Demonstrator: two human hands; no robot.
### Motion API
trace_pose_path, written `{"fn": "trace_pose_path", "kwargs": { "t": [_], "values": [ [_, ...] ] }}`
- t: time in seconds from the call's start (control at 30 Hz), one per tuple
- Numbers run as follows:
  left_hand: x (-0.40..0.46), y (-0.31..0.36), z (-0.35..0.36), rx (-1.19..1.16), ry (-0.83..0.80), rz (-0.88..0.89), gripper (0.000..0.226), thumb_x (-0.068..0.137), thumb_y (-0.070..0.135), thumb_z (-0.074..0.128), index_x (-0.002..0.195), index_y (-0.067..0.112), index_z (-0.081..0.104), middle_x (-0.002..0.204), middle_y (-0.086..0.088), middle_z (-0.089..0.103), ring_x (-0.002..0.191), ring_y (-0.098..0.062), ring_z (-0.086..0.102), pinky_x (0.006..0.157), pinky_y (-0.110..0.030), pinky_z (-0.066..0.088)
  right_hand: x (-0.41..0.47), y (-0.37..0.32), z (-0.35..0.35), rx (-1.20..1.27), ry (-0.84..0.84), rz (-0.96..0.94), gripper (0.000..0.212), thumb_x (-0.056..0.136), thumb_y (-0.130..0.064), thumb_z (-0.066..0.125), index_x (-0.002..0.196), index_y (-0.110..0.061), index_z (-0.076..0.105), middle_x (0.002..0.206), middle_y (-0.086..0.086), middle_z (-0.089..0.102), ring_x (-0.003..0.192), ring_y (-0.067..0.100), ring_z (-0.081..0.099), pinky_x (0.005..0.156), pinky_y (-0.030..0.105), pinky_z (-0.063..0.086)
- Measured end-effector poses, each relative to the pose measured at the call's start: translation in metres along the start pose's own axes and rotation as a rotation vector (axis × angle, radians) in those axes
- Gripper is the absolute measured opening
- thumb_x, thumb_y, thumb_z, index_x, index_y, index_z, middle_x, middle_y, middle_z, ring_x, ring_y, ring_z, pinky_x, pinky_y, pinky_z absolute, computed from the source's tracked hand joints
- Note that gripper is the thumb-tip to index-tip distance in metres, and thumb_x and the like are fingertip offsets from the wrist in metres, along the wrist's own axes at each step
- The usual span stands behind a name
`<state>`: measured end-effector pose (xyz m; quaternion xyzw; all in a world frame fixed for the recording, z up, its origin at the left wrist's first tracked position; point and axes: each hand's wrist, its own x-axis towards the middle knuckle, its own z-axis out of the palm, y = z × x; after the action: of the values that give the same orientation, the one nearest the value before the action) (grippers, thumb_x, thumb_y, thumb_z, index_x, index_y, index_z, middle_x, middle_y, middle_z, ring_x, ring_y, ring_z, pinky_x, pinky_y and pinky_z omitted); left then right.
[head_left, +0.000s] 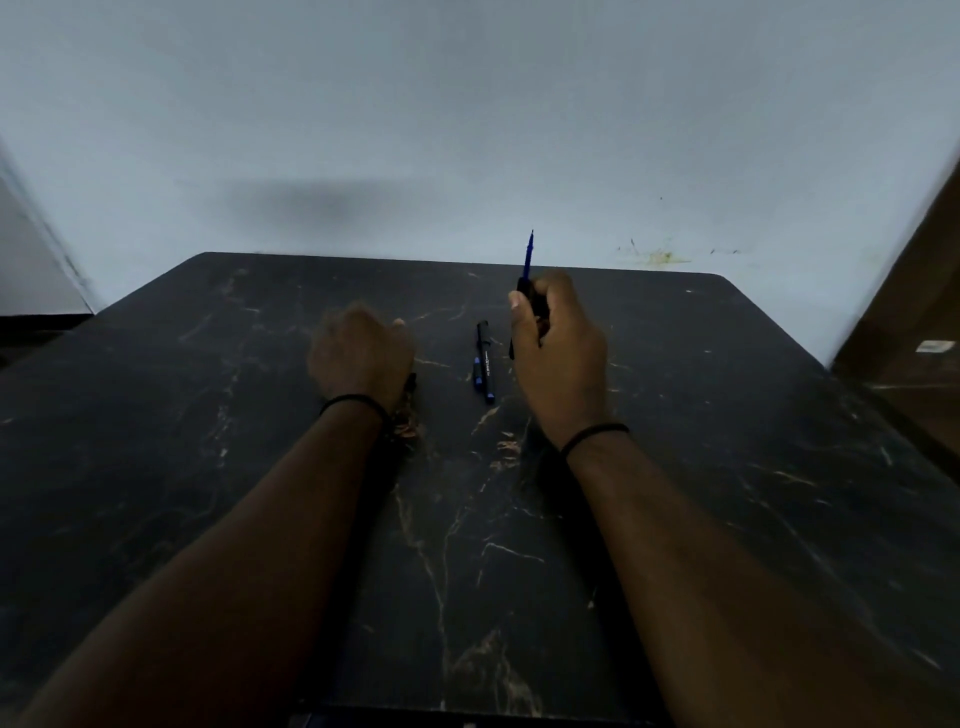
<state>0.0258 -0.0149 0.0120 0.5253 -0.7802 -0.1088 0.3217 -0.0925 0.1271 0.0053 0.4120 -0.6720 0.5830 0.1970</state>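
My right hand (558, 358) grips a black pen with a blue tip (528, 260), held upright above the dark marble-patterned table (727, 415); the tip points up and away from me. My left hand (358, 356) is curled into a fist low over the table, and a small dark piece shows under its right edge (412, 382); what it holds is hidden. Between the hands a black pen with a blue end (485, 361) lies on the table, with a short blue-tipped piece beside it on the left.
A pale wall (467, 130) rises directly behind the table's far edge. A brown panel (914, 291) stands at the right, past the table's corner. A dark strip of floor or skirting shows at the far left.
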Motion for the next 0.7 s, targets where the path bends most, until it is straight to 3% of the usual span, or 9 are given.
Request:
{"fn": "trace_pose_path", "kwargs": {
  "t": [0.1, 0.27, 0.37, 0.6, 0.7],
  "values": [
    [-0.0005, -0.0021, -0.0003, 0.082, -0.055, -0.040, 0.049, 0.089, 0.046, 0.052, 0.105, 0.003, 0.069, 0.112, -0.023, 0.065, 0.108, -0.041, 0.059, 0.087, -0.045, 0.049, -0.0003, 0.0004, 0.0004, -0.009, -0.023, 0.005, 0.016, 0.100, -0.033, 0.056, 0.100, -0.018, 0.056, 0.075, -0.003, 0.060, 0.065, 0.014, 0.056, 0.057, 0.030, 0.048],
    [0.0021, -0.0055, -0.0045, 0.162, -0.164, -0.047, 0.047, 0.088, 0.045, 0.052, 0.108, 0.006, 0.070, 0.117, -0.023, 0.065, 0.109, -0.042, 0.061, 0.092, -0.046, 0.051, -0.0009, 0.0003, -0.0005, -0.015, -0.049, 0.017, 0.016, 0.100, -0.034, 0.056, 0.099, -0.017, 0.056, 0.073, -0.002, 0.060, 0.064, 0.016, 0.059, 0.058, 0.036, 0.053],
    [0.0016, -0.0056, -0.0053, 0.204, -0.222, -0.023, 0.046, 0.089, 0.045, 0.051, 0.114, 0.011, 0.069, 0.124, -0.019, 0.064, 0.112, -0.040, 0.060, 0.089, -0.041, 0.048, -0.0018, -0.0002, 0.0000, -0.026, -0.047, 0.015, 0.016, 0.099, -0.034, 0.057, 0.098, -0.018, 0.056, 0.073, -0.003, 0.060, 0.064, 0.014, 0.058, 0.057, 0.033, 0.051],
    [-0.0017, -0.0011, -0.0078, 0.240, -0.161, 0.004, 0.041, 0.092, 0.043, 0.055, 0.113, 0.012, 0.070, 0.123, -0.017, 0.066, 0.112, -0.039, 0.062, 0.087, -0.041, 0.048, -0.0018, 0.0000, 0.0000, -0.030, -0.064, 0.030, 0.018, 0.099, -0.035, 0.057, 0.099, -0.018, 0.058, 0.077, -0.004, 0.062, 0.067, 0.015, 0.060, 0.061, 0.038, 0.054],
    [-0.0018, 0.0009, -0.0078, 0.181, -0.134, -0.019, 0.035, 0.089, 0.038, 0.058, 0.107, 0.011, 0.072, 0.119, -0.017, 0.067, 0.109, -0.040, 0.063, 0.077, -0.038, 0.044, -0.0022, 0.0000, 0.0006, -0.040, -0.068, 0.031, 0.017, 0.099, -0.036, 0.056, 0.097, -0.019, 0.057, 0.075, -0.006, 0.060, 0.066, 0.012, 0.058, 0.059, 0.036, 0.054]
  ]
}}
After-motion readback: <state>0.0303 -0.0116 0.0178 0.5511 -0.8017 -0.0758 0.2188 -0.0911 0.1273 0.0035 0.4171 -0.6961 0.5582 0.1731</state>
